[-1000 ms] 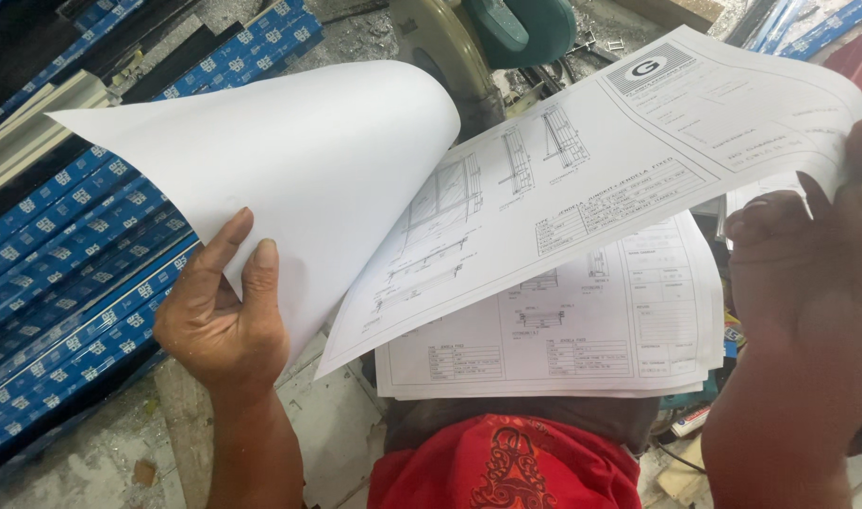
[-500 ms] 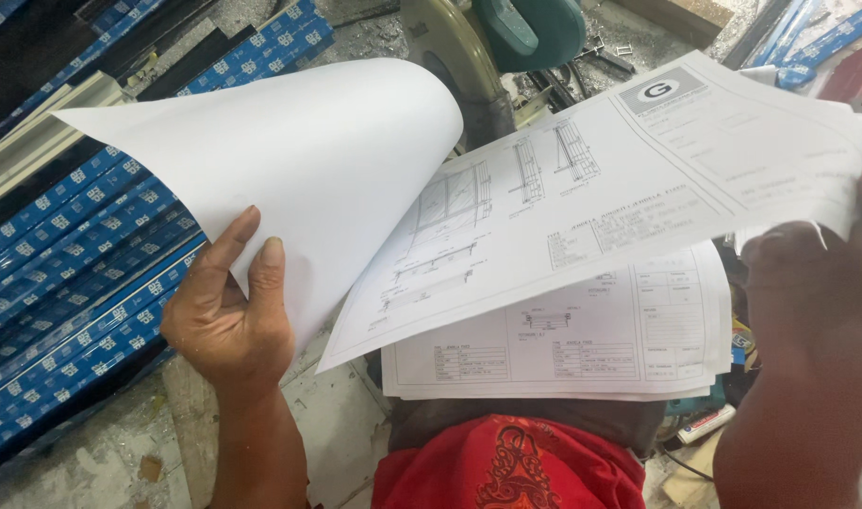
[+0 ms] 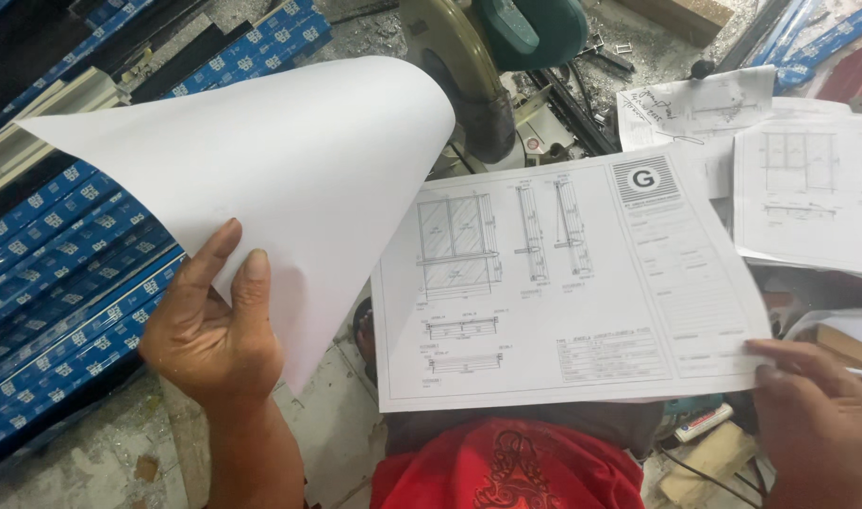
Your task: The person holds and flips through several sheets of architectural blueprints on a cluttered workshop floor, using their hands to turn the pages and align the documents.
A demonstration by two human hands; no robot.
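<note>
A person looks down at a stack of technical drawings held over their lap. The left hand (image 3: 214,344) has its grip closed on a blank white sheet (image 3: 271,179), thumb and fingers pinching its lower edge; the sheet curls up and away to the left of that grip, showing only its unprinted back. The right hand (image 3: 813,429) has its grip closed on the lower right corner of the drawing sheet (image 3: 563,283), which lies flat and faces up just left of that grip. This page shows line drawings of a window frame with narrow section views, smaller detail strips beneath, and a title block down its right side.

Above the right grip, more loose drawings (image 3: 808,188) lie overlapping on a cluttered desk. Above and between the two grips stands a mitre saw (image 3: 492,57) with a green motor housing and a tan blade guard. Left of the left grip, long profiles wrapped in blue printed film (image 3: 54,283) lie side by side on a dusty concrete floor (image 3: 82,462). A red garment (image 3: 506,467) shows below the drawing.
</note>
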